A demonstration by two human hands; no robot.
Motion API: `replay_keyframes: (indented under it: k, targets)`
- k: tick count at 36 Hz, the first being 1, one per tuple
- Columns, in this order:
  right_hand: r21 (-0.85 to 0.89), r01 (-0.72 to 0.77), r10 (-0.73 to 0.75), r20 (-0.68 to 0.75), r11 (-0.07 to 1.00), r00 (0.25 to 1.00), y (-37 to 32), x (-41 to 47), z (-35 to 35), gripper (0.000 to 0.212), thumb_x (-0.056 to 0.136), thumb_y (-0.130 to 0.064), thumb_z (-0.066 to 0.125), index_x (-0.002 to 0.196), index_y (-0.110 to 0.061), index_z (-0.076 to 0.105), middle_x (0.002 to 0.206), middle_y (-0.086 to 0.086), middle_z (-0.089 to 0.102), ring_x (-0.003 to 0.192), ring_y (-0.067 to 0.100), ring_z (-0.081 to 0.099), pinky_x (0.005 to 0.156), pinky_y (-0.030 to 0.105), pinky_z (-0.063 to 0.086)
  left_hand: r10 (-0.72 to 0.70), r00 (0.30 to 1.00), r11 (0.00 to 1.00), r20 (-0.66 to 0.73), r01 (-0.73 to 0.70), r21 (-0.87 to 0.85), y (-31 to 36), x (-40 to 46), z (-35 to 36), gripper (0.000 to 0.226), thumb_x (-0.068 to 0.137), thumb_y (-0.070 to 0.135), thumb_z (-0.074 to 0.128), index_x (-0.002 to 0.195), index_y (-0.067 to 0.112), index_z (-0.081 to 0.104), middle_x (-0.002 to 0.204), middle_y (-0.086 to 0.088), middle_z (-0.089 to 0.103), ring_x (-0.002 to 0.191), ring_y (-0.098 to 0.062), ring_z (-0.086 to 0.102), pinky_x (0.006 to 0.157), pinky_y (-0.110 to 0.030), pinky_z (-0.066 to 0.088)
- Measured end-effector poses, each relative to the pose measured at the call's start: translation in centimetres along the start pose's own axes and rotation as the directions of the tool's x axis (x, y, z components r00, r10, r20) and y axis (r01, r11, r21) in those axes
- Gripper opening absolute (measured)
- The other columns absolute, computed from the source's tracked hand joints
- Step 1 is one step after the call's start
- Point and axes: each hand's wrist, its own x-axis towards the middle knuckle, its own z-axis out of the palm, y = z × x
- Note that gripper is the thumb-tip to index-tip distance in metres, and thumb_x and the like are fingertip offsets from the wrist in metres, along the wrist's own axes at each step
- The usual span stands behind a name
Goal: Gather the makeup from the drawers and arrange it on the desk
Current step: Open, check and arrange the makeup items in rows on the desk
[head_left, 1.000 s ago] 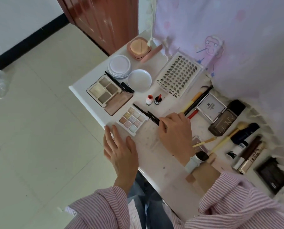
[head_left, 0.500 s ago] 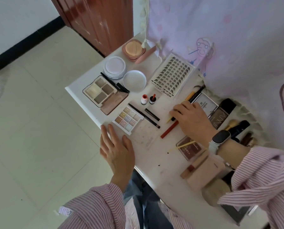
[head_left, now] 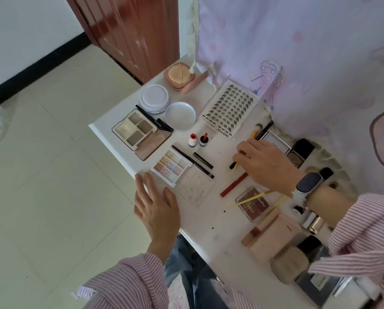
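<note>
our right hand (head_left: 265,162) has left the black liners for the brushes (head_left: 257,136), now gripping them to straighten, while our left hand (head_left: 158,210) rests flat on the desk (head_left: 110,130)

Desk (head_left: 209,233): lash tray (head_left: 230,109) at back, round dish (head_left: 180,115) to its left. Four-pan palette (head_left: 139,132) at left edge; nine-pan palette (head_left: 171,166) in front of it. Two small bottles (head_left: 197,139) between dish and pencils (head_left: 193,162).

White tabletop (head_left: 209,221); red pencil (head_left: 233,184); pink-and-white striped sleeves (head_left: 363,228); nine-pan pastel palette (head_left: 171,166); lilac curtain (head_left: 309,52).
</note>
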Motion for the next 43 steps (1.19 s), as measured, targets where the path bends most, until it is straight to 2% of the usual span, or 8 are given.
replay_keyframes:
  k: [7, 10, 14, 22, 30, 33, 36, 43]
  targets:
    - [0.307, -0.349, 0.441, -0.316, 0.885, 0.84, -3.6, -1.5, -4.8, 0.006, 0.086, -0.011, 0.058, 0.089, -0.006, 0.061, 0.075, 0.002, 0.061, 0.07, 0.012, 0.05, 0.065, 0.025, 0.045, -0.013, 1.0, 0.999, 0.012, 0.013, -0.03, 0.0, -0.1, 0.0, 0.061, 0.091, 0.045, 0.022, 0.146, 0.017, 0.02, 0.155, -0.007, 0.017, 0.133, -0.032, 0.03, 0.104, -0.052, 0.028]
    - [0.686, -0.513, 0.8, -0.171, 0.516, 0.575, -5.1, -1.9, -5.5, 0.012, 0.086, -0.019, 0.054, 0.091, -0.01, 0.06, 0.077, 0.0, 0.056, 0.061, 0.001, 0.044, 0.056, 0.009, 0.039, -0.018, 1.0, 0.999, 0.014, 0.018, -0.037, 0.1, -0.1, 0.0, 0.061, 0.091, 0.045, 0.022, 0.146, 0.017, 0.02, 0.155, -0.007, 0.016, 0.133, -0.033, 0.03, 0.104, -0.052, 0.027]
    - [0.88, -0.466, 0.947, 0.067, 0.092, 0.314, -6.5, -1.8, -4.8, 0.015, 0.087, -0.012, 0.056, 0.081, -0.026, 0.057, 0.074, 0.008, 0.058, 0.057, 0.014, 0.049, 0.049, 0.012, 0.041, -0.013, 1.0, 0.999, 0.016, 0.013, -0.039, 0.0, -0.1, -0.1, 0.062, 0.091, 0.045, 0.022, 0.146, 0.018, 0.02, 0.155, -0.006, 0.016, 0.133, -0.032, 0.031, 0.105, -0.051, 0.027]
    - [0.908, -0.373, 0.943, 0.274, -0.19, 0.187, -6.5, -0.8, -2.9, 0.021, 0.089, -0.003, 0.052, 0.082, -0.021, 0.06, 0.08, 0.01, 0.065, 0.05, 0.001, 0.044, 0.045, 0.012, 0.036, -0.018, 1.0, 0.999, 0.009, 0.018, -0.045, 0.2, 0.0, -0.1, 0.061, 0.09, 0.044, 0.023, 0.145, 0.018, 0.022, 0.155, -0.007, 0.017, 0.131, -0.033, 0.033, 0.103, -0.051, 0.029]
    - [0.8, -0.599, 0.91, 0.274, -0.035, 0.312, -6.1, -0.1, -0.8, 0.01, 0.09, -0.009, 0.053, 0.095, -0.015, 0.06, 0.085, -0.009, 0.066, 0.06, 0.013, 0.05, 0.053, 0.014, 0.043, -0.02, 1.0, 0.999, 0.011, 0.021, -0.045, 0.1, 0.0, -0.1, 0.062, 0.09, 0.045, 0.022, 0.145, 0.016, 0.024, 0.155, -0.007, 0.017, 0.131, -0.033, 0.034, 0.104, -0.052, 0.029]
    - [0.671, -0.729, 0.891, 0.241, 0.133, 0.385, -5.8, -0.3, 0.3, 0.008, 0.09, -0.022, 0.055, 0.096, -0.023, 0.06, 0.093, -0.003, 0.065, 0.084, 0.014, 0.06, 0.071, 0.025, 0.049, -0.018, 1.0, 0.998, 0.01, 0.019, -0.053, 0.1, -0.1, -0.1, 0.063, 0.089, 0.046, 0.022, 0.145, 0.017, 0.023, 0.155, -0.006, 0.016, 0.131, -0.032, 0.033, 0.104, -0.051, 0.028]
    - [0.516, -0.806, 0.861, 0.227, 0.29, 0.455, -5.8, -0.4, 1.0, 0.014, 0.09, -0.027, 0.056, 0.101, -0.021, 0.063, 0.093, -0.002, 0.056, 0.081, 0.009, 0.051, 0.062, 0.011, 0.034, -0.015, 1.0, 0.998, 0.01, 0.015, -0.057, 0.0, 0.0, -0.1, 0.062, 0.089, 0.045, 0.022, 0.145, 0.017, 0.023, 0.155, -0.006, 0.016, 0.131, -0.032, 0.033, 0.105, -0.051, 0.027]
    - [0.373, -0.651, 0.699, 0.01, 0.661, 0.715, -5.0, -0.6, 1.7, 0.016, 0.084, -0.004, 0.062, 0.098, -0.007, 0.069, 0.085, 0.009, 0.063, 0.081, 0.024, 0.054, 0.063, 0.027, 0.043, -0.022, 1.0, 0.999, 0.018, 0.022, -0.042, 0.1, 0.0, -0.2, 0.063, 0.089, 0.046, 0.021, 0.145, 0.018, 0.022, 0.155, -0.006, 0.016, 0.13, -0.032, 0.034, 0.104, -0.051, 0.028]
